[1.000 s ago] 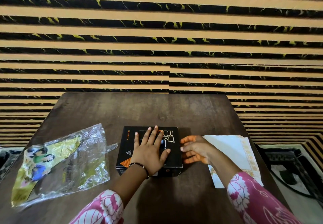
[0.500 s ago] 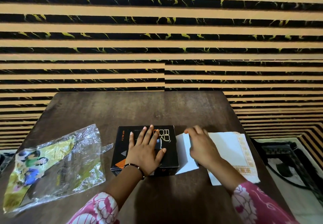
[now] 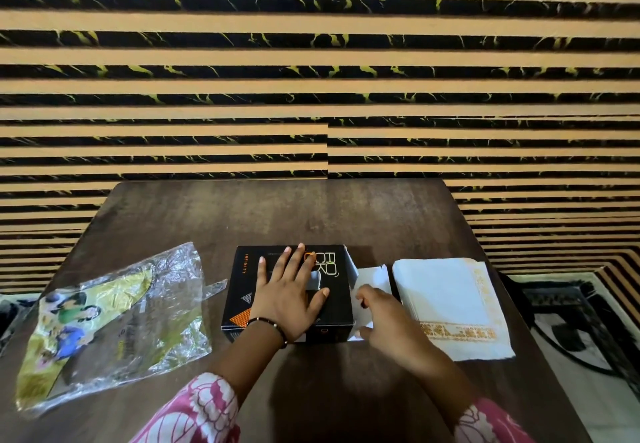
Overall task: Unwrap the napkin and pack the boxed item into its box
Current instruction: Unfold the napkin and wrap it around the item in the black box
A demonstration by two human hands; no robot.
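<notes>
Fingers spread and straight, the left hand (image 3: 289,299) lies flat on the lid of the black box (image 3: 242,290) at the centre of the frame, palm down, a dark beaded bracelet (image 3: 268,325) at the wrist. The box sits on the dark wooden table (image 3: 311,214), with orange lettering and an orange triangle on its top. Just right of it, the right hand (image 3: 382,318) is at the box's right end, where a white flap (image 3: 369,278) stands open; the fingers are curled at that flap, and the thumb lies by its lower corner, but whether they actually pinch the flap cannot be told. Right of the right hand, just beside it, a folded white napkin (image 3: 446,290) with a gold patterned border lies flat on the table, near the right edge. Whether the boxed item is inside the box cannot be seen. At the lower left of the frame, well apart from both hands, a crumpled clear plastic wrapper (image 3: 114,321) with yellow and green print lies on the table. Pink and white patterned sleeves (image 3: 194,411) show at the bottom edge. A wall of tan and black stripes (image 3: 311,62) fills the upper half.
</notes>
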